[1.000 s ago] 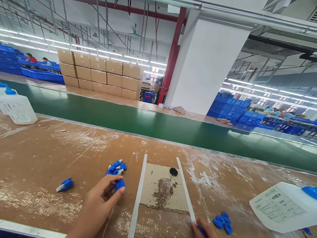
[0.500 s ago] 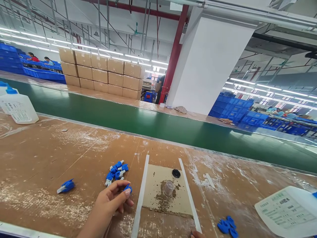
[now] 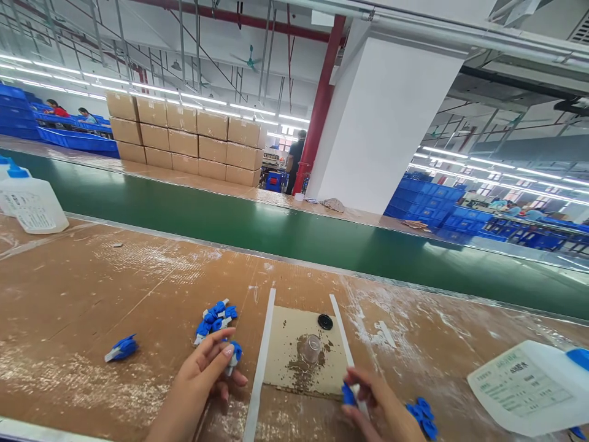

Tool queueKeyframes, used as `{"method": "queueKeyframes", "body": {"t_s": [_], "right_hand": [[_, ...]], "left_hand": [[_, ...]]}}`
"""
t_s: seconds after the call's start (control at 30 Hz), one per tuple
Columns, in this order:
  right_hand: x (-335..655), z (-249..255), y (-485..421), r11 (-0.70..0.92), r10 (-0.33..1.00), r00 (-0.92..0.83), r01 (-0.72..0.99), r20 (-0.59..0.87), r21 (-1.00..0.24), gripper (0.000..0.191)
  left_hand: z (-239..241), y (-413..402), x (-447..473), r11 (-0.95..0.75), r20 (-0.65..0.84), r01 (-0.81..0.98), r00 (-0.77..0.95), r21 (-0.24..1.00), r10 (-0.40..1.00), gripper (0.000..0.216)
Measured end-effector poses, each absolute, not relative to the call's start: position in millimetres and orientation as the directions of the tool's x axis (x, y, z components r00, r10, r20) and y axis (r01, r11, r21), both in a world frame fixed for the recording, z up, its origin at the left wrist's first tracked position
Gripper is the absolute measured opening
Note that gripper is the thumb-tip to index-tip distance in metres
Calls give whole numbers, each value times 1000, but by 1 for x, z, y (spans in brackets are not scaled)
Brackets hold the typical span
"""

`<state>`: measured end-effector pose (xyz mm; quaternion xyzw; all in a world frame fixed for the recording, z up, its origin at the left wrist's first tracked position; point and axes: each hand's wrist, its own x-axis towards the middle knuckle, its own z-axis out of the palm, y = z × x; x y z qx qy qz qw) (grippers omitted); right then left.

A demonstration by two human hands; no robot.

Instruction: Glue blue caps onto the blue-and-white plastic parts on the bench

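My left hand (image 3: 209, 365) pinches a small blue and white plastic part (image 3: 234, 356) between thumb and fingers, close to a pile of similar blue and white parts (image 3: 215, 318). Over the right tape strip, my right hand (image 3: 372, 399) grips a small blue plastic piece (image 3: 348, 395). Between the hands lies a wet-spotted cardboard sheet (image 3: 280, 344), with a small clear cup (image 3: 311, 348) and a round black cap (image 3: 325, 322) on it. Several loose blue pieces (image 3: 422, 417) rest right of my right hand. One blue and white part (image 3: 121, 348) lies apart at the left.
White tape strips (image 3: 261, 374) flank the cardboard. A translucent bottle (image 3: 529, 387) is at the right; others (image 3: 37, 199) stand far left. Behind the worktable runs a green conveyor belt (image 3: 207, 212), with stacked cartons (image 3: 184, 141) and a white pillar (image 3: 386, 123) beyond. People sit far back.
My right hand has come up from the bottom edge toward the cardboard, showing a blue piece in its fingers. In my left hand, the part is turned and its white end now shows.
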<state>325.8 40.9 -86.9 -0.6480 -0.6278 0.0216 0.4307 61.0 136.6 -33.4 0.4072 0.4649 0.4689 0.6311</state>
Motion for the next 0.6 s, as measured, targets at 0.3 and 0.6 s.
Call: {"method": "queueKeyframes", "body": {"t_s": [0.3,0.6], "right_hand": [[311,-62,102,239,884,42,816,466,-527,40],[287,-58,86,181,912,246,477,328,-860,34]], "left_hand": [[-41,141,59,243,-208,-198,185,950,961,55],[-41,136,63,255,-189,-269,249,929,950,45]]}}
